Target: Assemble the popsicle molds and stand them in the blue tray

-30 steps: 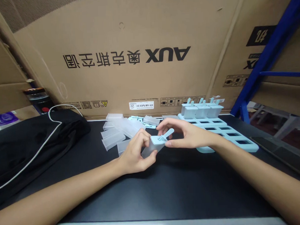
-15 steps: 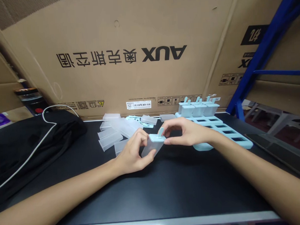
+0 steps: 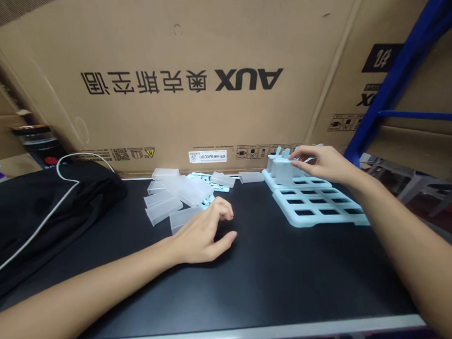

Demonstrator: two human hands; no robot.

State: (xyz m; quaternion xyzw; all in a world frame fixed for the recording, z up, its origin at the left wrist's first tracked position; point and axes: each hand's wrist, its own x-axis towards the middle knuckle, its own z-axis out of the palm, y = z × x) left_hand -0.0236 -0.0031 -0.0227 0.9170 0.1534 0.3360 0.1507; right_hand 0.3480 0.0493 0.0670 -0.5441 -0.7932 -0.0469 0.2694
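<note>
My right hand (image 3: 311,161) is at the back of the light blue ice pop rack (image 3: 306,220). Its thumb and forefinger pinch at the lid and stick of a frosted ice pop mold (image 3: 284,173), which is upright over the rack's rear part. Other lidded molds beside it are partly hidden by the hand. My left hand (image 3: 206,233) hovers over the black table with fingers curled and thumb apart, holding nothing. Just behind it lie several loose clear mold sleeves (image 3: 162,208) and a heap of light blue stick lids (image 3: 221,186).
A large cardboard box (image 3: 186,121) stands along the back of the table (image 3: 246,283). Black cloth (image 3: 63,211) with a white cable (image 3: 69,179) covers the left side, near a dark jar (image 3: 41,147). A blue metal post (image 3: 397,67) rises at the right.
My right hand has carried the lidded mold from the middle over to the rack's rear part. The left hand has let go of it and stays nearly in place.
</note>
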